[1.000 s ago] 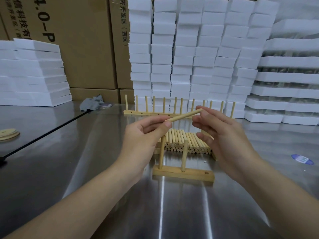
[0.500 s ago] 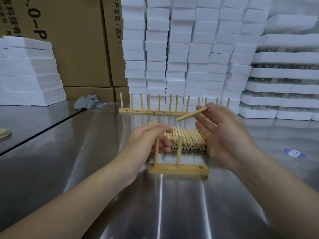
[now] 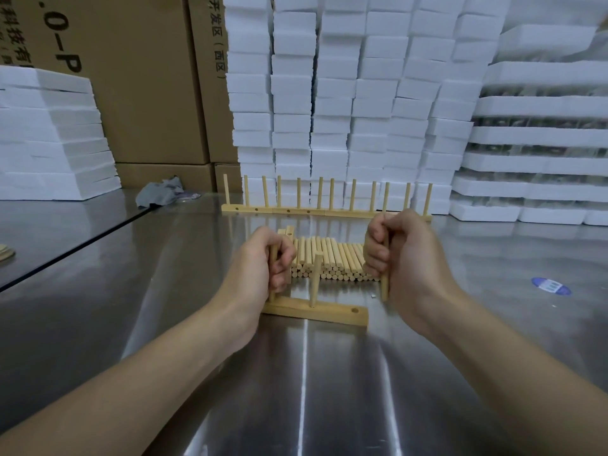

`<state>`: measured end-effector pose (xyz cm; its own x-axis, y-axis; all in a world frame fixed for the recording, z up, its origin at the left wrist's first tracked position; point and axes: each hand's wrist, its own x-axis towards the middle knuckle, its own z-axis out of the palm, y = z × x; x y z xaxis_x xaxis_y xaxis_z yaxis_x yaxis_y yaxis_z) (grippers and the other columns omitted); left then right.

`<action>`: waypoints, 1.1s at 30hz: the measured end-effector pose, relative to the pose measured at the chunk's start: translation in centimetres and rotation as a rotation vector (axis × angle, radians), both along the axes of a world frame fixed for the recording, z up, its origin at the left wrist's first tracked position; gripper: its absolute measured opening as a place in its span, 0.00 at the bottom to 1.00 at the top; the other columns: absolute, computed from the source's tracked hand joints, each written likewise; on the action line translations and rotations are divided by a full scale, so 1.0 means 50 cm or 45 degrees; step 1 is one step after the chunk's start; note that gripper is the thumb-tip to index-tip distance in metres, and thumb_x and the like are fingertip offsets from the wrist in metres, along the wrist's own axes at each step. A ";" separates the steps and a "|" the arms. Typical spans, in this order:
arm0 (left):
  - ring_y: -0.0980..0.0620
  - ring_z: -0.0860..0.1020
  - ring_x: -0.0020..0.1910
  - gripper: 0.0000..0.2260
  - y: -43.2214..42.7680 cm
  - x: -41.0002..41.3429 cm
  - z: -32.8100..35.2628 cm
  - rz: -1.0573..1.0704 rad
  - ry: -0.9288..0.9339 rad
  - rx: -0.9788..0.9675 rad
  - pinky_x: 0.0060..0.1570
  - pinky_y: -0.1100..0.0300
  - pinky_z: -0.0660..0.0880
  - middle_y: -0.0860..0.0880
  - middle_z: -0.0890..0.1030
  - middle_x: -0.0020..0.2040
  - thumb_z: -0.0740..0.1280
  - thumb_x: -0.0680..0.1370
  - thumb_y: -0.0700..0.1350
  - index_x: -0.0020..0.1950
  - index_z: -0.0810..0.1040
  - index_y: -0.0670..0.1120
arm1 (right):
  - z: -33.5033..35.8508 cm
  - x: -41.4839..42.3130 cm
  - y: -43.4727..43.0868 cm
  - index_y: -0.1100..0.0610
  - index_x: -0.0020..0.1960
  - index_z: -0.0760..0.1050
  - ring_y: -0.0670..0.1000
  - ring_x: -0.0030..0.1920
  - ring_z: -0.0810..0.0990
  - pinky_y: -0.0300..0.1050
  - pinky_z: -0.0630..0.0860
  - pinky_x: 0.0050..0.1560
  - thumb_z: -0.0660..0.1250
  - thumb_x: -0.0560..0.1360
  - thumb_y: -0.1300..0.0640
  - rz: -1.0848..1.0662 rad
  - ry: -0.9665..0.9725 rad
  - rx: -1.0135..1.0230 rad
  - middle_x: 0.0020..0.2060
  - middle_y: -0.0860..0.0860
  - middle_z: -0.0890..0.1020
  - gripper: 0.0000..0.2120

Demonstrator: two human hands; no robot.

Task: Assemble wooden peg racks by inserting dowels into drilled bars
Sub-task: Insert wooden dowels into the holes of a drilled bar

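A pale wooden bar (image 3: 316, 311) lay mid-table, two dowels upright in it, one hole open at its 3 o'clock end. The left hand (image 3: 260, 264) gripped the end dowel (image 3: 272, 295); the right hand (image 3: 399, 255) clenched a third dowel (image 3: 384, 289) upright. The steel table (image 3: 164, 324) gleamed, with foam blocks (image 3: 362, 93) stacked at 12 o'clock

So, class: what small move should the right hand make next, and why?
Probably the right hand should bring its dowel left and down into the empty end hole of the bar. The dowel is upright, just right of that hole, and the left hand grips the first dowel.
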<state>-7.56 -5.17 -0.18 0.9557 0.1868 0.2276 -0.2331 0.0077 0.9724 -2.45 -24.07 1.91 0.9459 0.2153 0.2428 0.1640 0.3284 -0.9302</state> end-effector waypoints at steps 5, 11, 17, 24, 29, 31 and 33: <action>0.52 0.63 0.29 0.18 -0.003 0.006 -0.006 -0.016 0.014 -0.026 0.36 0.54 0.61 0.51 0.62 0.31 0.55 0.80 0.47 0.30 0.69 0.50 | -0.022 0.008 0.012 0.54 0.37 0.67 0.48 0.29 0.66 0.45 0.66 0.37 0.55 0.73 0.54 0.000 -0.142 -0.066 0.27 0.47 0.68 0.08; 0.52 0.63 0.27 0.12 -0.008 0.009 -0.005 -0.073 0.028 -0.041 0.33 0.54 0.61 0.50 0.62 0.31 0.59 0.73 0.50 0.30 0.68 0.49 | -0.025 0.009 0.018 0.50 0.30 0.67 0.47 0.30 0.64 0.46 0.64 0.38 0.60 0.72 0.48 0.095 -0.102 0.035 0.28 0.47 0.65 0.13; 0.52 0.63 0.28 0.11 -0.010 0.009 -0.005 -0.092 0.028 -0.028 0.34 0.54 0.62 0.50 0.62 0.32 0.59 0.71 0.52 0.30 0.68 0.49 | -0.038 0.019 0.018 0.50 0.31 0.66 0.48 0.30 0.63 0.47 0.64 0.38 0.60 0.74 0.44 0.124 -0.109 -0.091 0.28 0.47 0.64 0.16; 0.52 0.62 0.29 0.17 -0.014 0.007 -0.005 -0.105 0.020 0.004 0.36 0.53 0.60 0.50 0.62 0.32 0.55 0.81 0.47 0.31 0.67 0.49 | -0.049 0.030 0.018 0.47 0.29 0.64 0.49 0.31 0.61 0.47 0.61 0.36 0.68 0.66 0.45 0.093 -0.251 -0.228 0.29 0.47 0.62 0.15; 0.52 0.62 0.29 0.12 -0.017 0.003 0.000 -0.105 0.010 0.009 0.36 0.53 0.61 0.50 0.62 0.32 0.58 0.73 0.52 0.32 0.67 0.49 | -0.054 0.040 0.027 0.47 0.27 0.64 0.48 0.29 0.61 0.46 0.61 0.33 0.63 0.68 0.52 0.097 -0.171 -0.248 0.26 0.47 0.63 0.14; 0.51 0.62 0.29 0.12 -0.018 0.001 0.001 -0.103 0.013 0.014 0.36 0.53 0.61 0.50 0.62 0.32 0.58 0.73 0.52 0.32 0.67 0.49 | -0.056 0.044 0.028 0.48 0.27 0.64 0.48 0.28 0.60 0.43 0.62 0.31 0.59 0.70 0.51 0.127 -0.139 -0.197 0.26 0.47 0.62 0.13; 0.52 0.62 0.29 0.15 -0.018 0.001 -0.001 -0.106 0.015 0.026 0.36 0.53 0.61 0.50 0.62 0.31 0.57 0.77 0.51 0.31 0.67 0.49 | -0.057 0.044 0.026 0.49 0.28 0.65 0.48 0.28 0.59 0.42 0.62 0.29 0.57 0.72 0.47 0.150 -0.099 -0.147 0.26 0.46 0.62 0.15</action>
